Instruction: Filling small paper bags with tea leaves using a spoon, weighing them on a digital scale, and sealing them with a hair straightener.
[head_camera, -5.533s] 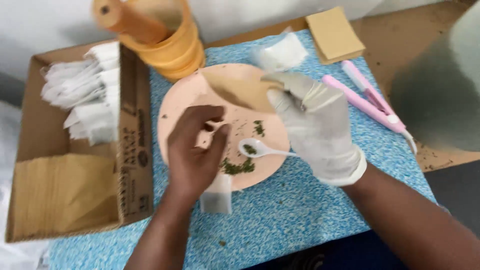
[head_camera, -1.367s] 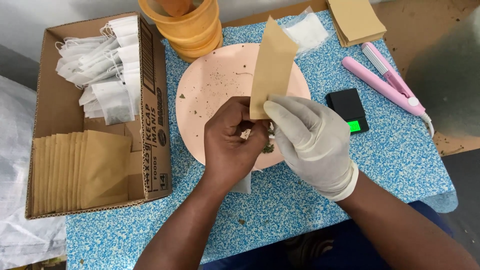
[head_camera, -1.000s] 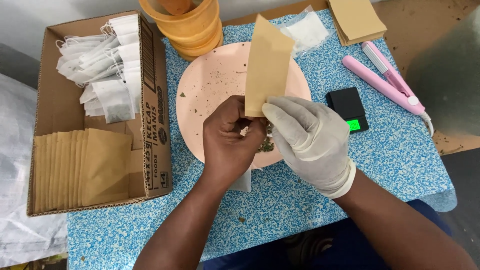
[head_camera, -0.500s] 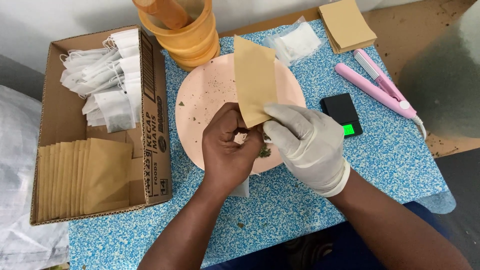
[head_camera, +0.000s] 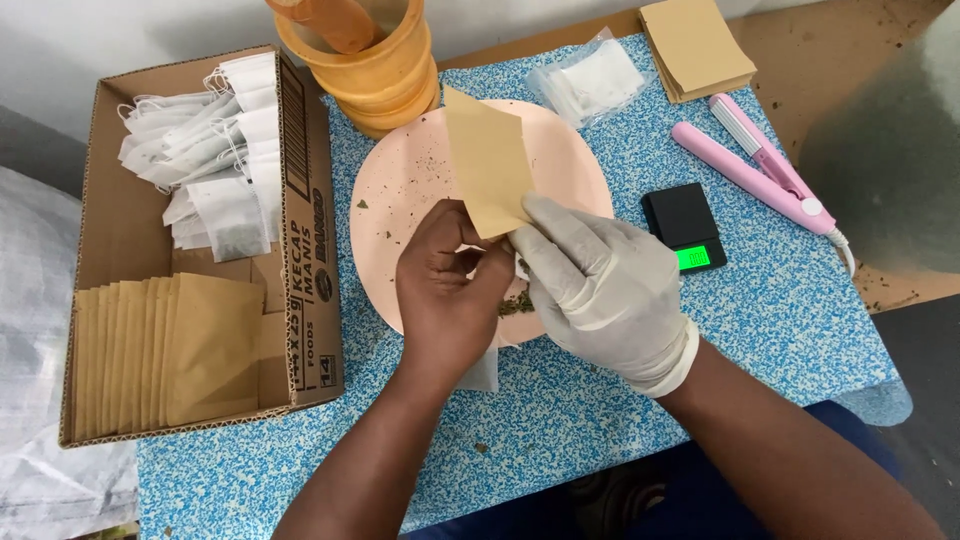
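My right hand (head_camera: 600, 290), in a white glove, pinches the lower edge of a brown paper sachet (head_camera: 487, 160) that stands up over the pink plate (head_camera: 410, 180). My bare left hand (head_camera: 445, 295) is curled beside it, fingertips at the sachet's bottom edge, with a white filter bag (head_camera: 483, 370) sticking out beneath the palm. A little heap of green dried herb (head_camera: 516, 304) lies on the plate between the two hands.
A cardboard box (head_camera: 310, 250) at left holds white filter bags (head_camera: 215, 150) and brown sachets (head_camera: 170, 345). An orange mortar with pestle (head_camera: 370, 55) stands behind the plate. A small black scale (head_camera: 685, 225), pink sealer (head_camera: 760, 170), sachet stack (head_camera: 697, 45) and bagged filters (head_camera: 590, 80) lie right.
The sachet has tilted leftward and sunk a little between my hands. The left fingers have shifted at its bottom edge. Earlier, a white spoon lay on the plate.
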